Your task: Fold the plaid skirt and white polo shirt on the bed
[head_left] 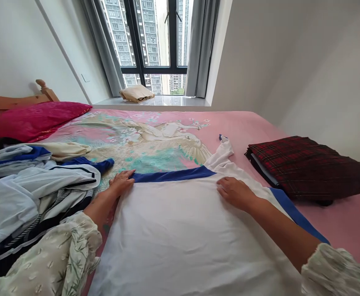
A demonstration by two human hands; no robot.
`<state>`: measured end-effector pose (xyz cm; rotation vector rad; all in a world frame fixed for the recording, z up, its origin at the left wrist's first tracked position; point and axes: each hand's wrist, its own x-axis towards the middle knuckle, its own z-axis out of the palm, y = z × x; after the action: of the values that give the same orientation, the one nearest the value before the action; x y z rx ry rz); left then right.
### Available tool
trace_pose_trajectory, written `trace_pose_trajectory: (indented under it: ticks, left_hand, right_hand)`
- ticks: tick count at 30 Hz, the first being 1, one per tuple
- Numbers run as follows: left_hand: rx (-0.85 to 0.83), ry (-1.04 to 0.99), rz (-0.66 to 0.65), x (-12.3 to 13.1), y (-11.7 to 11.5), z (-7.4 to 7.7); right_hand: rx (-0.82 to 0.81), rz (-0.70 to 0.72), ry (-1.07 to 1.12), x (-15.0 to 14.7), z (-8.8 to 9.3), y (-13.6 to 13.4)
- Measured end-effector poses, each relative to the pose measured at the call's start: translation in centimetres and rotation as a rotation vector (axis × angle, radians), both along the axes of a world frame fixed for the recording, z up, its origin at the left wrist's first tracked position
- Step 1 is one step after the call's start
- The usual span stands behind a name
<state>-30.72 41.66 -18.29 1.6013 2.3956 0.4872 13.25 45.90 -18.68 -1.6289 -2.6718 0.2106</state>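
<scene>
A white shirt (180, 230) with blue trim is spread out on the bed in front of me. Its far edge carries a blue band, and a narrow white part stretches away beyond the band's right end. My left hand (122, 181) touches the far left corner of the shirt, fingers extended along the end of the blue band. Toward the right end of that band, my right hand (233, 192) rests palm down on the white cloth with its fingers slightly bent. No cloth shows clearly gripped in either hand.
To the left lies a heap of white, blue and black clothes (40, 193). A folded dark red plaid garment (306, 166) sits at the right. Behind are a magenta pillow (38, 119), the pink patterned bedspread (235, 123) and a beige bundle (136, 93) on the windowsill.
</scene>
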Motion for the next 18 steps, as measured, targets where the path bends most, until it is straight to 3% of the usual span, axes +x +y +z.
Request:
trace_pose_trajectory:
  ticks: [3,7,10,13,15,18]
  left_hand:
    - [0.004,-0.108,0.003,-0.2,0.5,0.1]
    - [0.051,-0.259,0.008,-1.5,0.4,-0.4]
    - [0.12,-0.242,0.115,-1.4,0.3,-1.1]
    - [0.229,-0.15,0.233,1.6,-0.2,-1.3]
    - [0.284,-0.081,0.115,4.5,-1.7,-1.4]
    - [0.137,0.122,-0.396,6.9,-5.3,-2.1]
  right_hand:
    - [0.146,0.081,0.113,-2.6,-1.9,1.0]
    - [0.283,0.061,0.172,-3.2,-5.0,0.8]
    - [0.329,0.044,0.18,-2.7,-5.7,0.6]
    - [0.285,0.019,0.142,-2.6,-5.3,0.9]
    - [0.227,-0.008,0.131,-3.0,-4.7,1.2]
    - [0.093,-0.052,0.128,-3.7,-3.3,0.8]
